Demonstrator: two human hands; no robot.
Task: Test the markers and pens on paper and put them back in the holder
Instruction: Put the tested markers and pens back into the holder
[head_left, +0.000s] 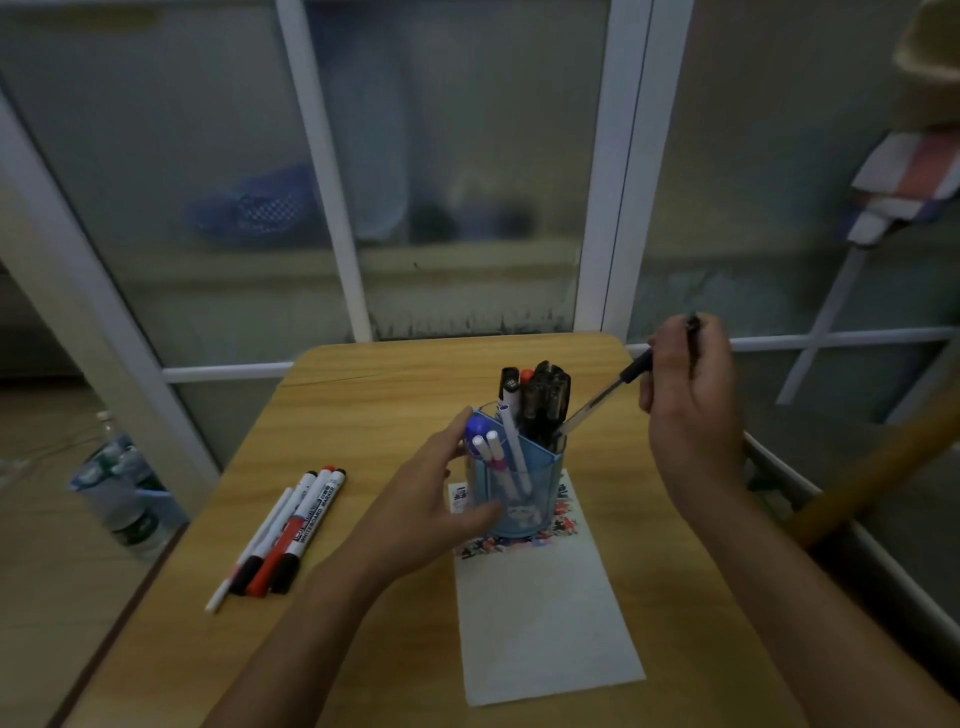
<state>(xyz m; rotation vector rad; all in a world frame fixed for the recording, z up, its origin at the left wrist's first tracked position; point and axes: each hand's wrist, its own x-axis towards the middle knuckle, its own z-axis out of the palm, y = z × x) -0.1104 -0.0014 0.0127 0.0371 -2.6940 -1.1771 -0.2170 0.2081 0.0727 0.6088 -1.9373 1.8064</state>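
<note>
Right hand (685, 395) pinching clear pen (602, 397), tip in blue holder (519, 488), frame centre; left hand (431, 499) fingers relaxed beside holder.

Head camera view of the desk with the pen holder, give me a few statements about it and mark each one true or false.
1. The right hand grips a clear pen with a black grip whose lower end is in the translucent blue plastic pen holder. True.
2. The pen holder stands on bare wood. False: it stands on the far end of the white paper sheet.
3. Several whiteboard markers lie on the wooden desk left of the holder. True.
4. The left hand holds a marker. False: it rests against the holder's left side, holding no pen.
5. The holder is empty. False: it holds several pens.
</note>
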